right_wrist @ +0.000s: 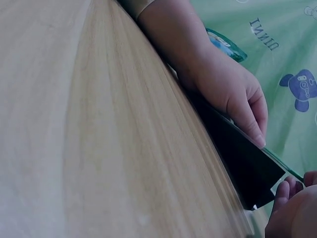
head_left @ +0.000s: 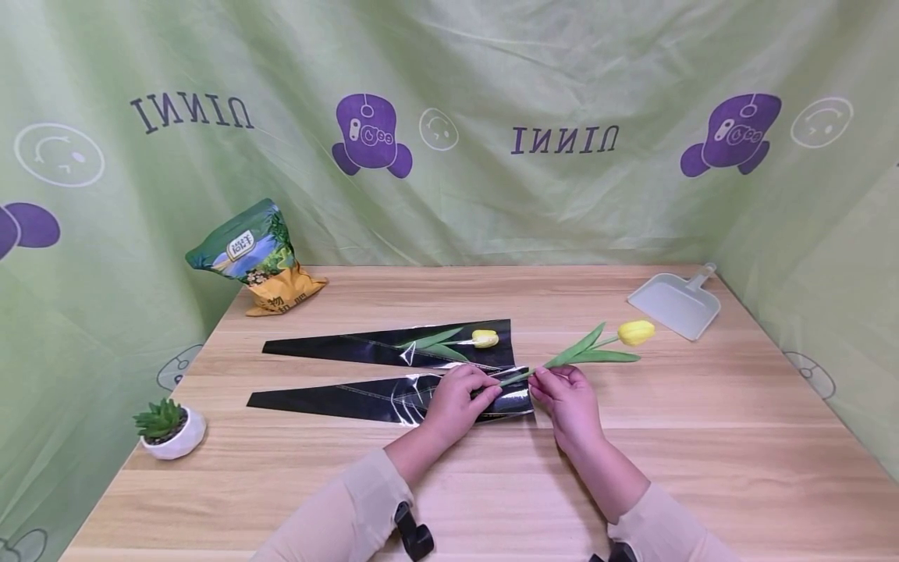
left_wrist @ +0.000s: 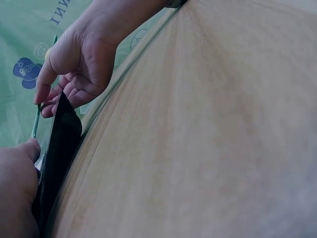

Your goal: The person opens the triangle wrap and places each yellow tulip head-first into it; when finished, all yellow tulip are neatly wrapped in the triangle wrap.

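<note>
From the head view, the tulip (head_left: 597, 349) lies with its long axis slanting up and right from the mouth of the nearer black sleeve (head_left: 393, 398) on the table (head_left: 702, 437); the right hand (head_left: 569, 394) pinches its stem end while the left hand (head_left: 456, 398) holds the sleeve's open edge. The left wrist view shows the right hand (left_wrist: 74, 64) pinching the green stem (left_wrist: 35, 121) just above the sleeve's (left_wrist: 59, 148) edge. The right wrist view shows the left hand (right_wrist: 233, 94) gripping the sleeve (right_wrist: 242, 163), the stem (right_wrist: 282, 163) pointing into its mouth.

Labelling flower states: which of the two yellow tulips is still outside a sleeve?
The right tulip, its stem pinched by the right hand. The other tulip already lies inside the far sleeve.
</note>
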Available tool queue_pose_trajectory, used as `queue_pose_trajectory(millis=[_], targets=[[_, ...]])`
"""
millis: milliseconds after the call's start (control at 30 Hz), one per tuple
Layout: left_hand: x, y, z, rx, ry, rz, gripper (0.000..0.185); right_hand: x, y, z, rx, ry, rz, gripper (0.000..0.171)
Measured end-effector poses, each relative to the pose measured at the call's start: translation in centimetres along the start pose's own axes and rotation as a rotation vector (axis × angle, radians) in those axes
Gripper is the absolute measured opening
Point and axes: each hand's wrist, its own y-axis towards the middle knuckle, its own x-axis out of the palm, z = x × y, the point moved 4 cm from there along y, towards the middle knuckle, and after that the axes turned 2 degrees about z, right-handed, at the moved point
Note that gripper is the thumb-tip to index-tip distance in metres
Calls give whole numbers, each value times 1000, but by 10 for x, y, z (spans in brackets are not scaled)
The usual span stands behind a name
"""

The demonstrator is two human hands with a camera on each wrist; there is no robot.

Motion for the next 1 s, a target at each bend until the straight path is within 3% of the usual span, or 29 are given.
queue_pose_trajectory(millis=[267,533,800,1000], targets=[[0,0,0,1,-9,13,13,-6,-1,-6,-38,-48,7,18],[-1,-1,0,-4,-28,26,11,-21,0,-21,-85,-48,78,23],[1,-1,-3,-7,-5,10,13,-42,3,-41,-71,163,112,36],[1,-2,-2,15,-1,23,12,-57,9,-57,-110,258,145,43]])
